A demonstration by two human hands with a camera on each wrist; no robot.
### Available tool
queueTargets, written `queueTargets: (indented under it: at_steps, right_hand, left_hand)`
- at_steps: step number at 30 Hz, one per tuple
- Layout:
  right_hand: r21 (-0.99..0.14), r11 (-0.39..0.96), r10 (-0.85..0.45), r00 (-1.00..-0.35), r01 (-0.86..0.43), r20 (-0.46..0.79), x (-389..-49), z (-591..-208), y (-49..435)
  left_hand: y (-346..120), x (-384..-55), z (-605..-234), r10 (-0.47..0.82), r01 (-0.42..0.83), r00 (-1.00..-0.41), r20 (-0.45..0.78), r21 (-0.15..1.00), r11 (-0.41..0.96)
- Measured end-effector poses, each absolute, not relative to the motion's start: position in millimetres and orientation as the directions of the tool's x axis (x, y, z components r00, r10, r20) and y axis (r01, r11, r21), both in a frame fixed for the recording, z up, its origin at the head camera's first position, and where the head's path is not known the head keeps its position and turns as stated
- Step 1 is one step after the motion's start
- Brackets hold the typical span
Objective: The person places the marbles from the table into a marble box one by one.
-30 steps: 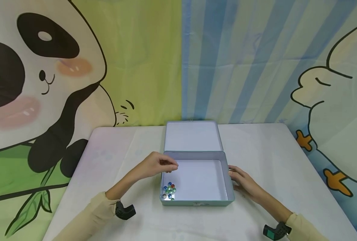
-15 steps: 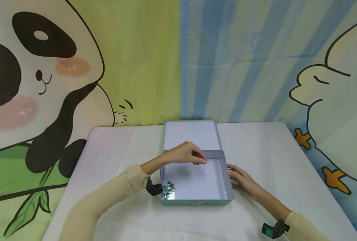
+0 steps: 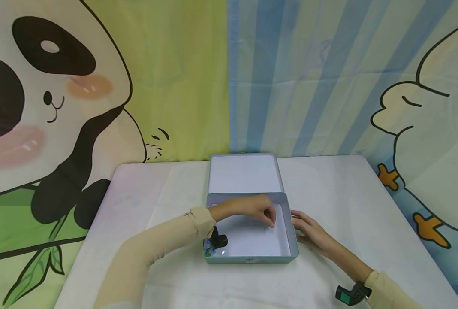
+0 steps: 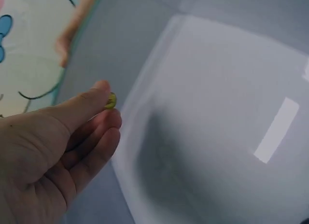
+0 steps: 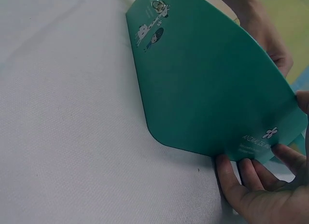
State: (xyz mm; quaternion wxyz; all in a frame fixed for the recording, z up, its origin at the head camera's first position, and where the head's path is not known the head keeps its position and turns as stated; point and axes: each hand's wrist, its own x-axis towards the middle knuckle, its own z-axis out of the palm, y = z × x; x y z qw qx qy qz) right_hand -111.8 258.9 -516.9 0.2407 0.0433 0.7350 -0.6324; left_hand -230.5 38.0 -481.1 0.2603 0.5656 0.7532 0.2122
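Note:
My left hand (image 3: 257, 208) reaches over the open tin box (image 3: 269, 259), near its right inner wall. Between thumb and forefinger it pinches a small yellow-green glass marble (image 4: 111, 101), hidden from the head view. Below this hand, the pale box floor (image 4: 227, 113) carries its shadow. My right hand (image 3: 311, 231) rests beside the box's right side. In the right wrist view, its fingertips touch the green outer wall (image 5: 203, 84), with the fingers gently bent and spread. More glass marbles (image 3: 209, 249) lie in the box's front left corner, partly covered by the left wrist camera.
The hinged lid (image 3: 245, 174) lies open behind the box. Both stand on a white-covered table (image 3: 329, 184), with cartoon-printed curtains (image 3: 283, 77) rising at its back and sides. A black wrist camera (image 3: 218, 240) hangs over the box's left part.
My left hand has moved right across the box from its left rim, then lowered toward the right inner side, still pinching. My right hand stays at the box's right wall.

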Motion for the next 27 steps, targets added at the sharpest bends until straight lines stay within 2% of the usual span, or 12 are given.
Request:
queueTargets:
  at_steps: [3,10,15,22,27]
  right_hand:
    - [-0.909,0.199,-0.237,-0.882,0.366,-0.407,-111,-517,260]
    - [-0.904,0.200,-0.231,-0.879,0.377,-0.418,-112,-517,258]
    - [-0.902,0.204,-0.218,-0.881,0.379,-0.420,-113,-517,257]
    - [-0.901,0.204,-0.217,-0.880,0.383,-0.423,-112,-517,257]
    - [-0.903,0.206,-0.224,-0.880,0.377,-0.419,-112,-517,258]
  left_hand:
    - [44,-232,-493,0.963,0.784,-0.195,-0.186,0.560,0.267]
    - [50,-229,-512,0.966,0.768,-0.197,-0.167,0.586,0.258]
    - [49,-228,-514,0.965,0.762,-0.216,-0.149,0.592,0.262]
    - [50,-230,-517,0.967,0.760,-0.210,-0.141,0.599,0.252]
    - [46,-230,-503,0.967,0.766,-0.210,-0.142,0.591,0.253]
